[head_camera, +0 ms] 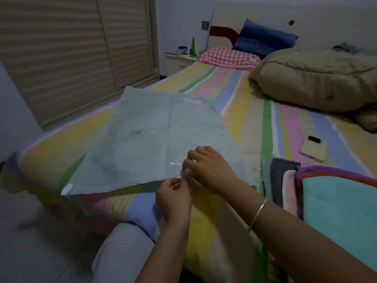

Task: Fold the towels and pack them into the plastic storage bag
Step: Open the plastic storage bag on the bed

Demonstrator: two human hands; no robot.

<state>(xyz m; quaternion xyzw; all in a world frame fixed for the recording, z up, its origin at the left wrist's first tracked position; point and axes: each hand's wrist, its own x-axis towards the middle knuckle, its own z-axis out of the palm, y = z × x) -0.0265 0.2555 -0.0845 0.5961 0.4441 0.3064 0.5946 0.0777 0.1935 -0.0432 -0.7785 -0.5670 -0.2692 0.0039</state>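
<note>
At the near edge of the bed [234, 84], the left hand [173, 193] has its fingers curled and pinches the closest rim of the plastic storage bag [142, 135], while the right hand [208, 166], a bangle [258, 213] on its wrist, sits just beyond it with fingertips bent down, pinching the shiny plastic a little in from that same rim. Both hands meet near the middle of the bag's short near side. From there the bag stretches flat on the striped sheet, its long axis running away from the person toward the far end of the bed and leaning slightly left, the near left corner reaching the mattress edge. Its pale green plastic is cloudy; a small pink patch shows at the far end, and I cannot tell whether that lies inside or on the surface. To the right of the right forearm, beside the bag, lie the towels [285, 180], overlapped in a stack of pale, grey, pink, purple and red with a teal one on top. Farther off rest a phone [314, 150], a bundled tan quilt [316, 78] and a checked pillow [228, 57].
</note>
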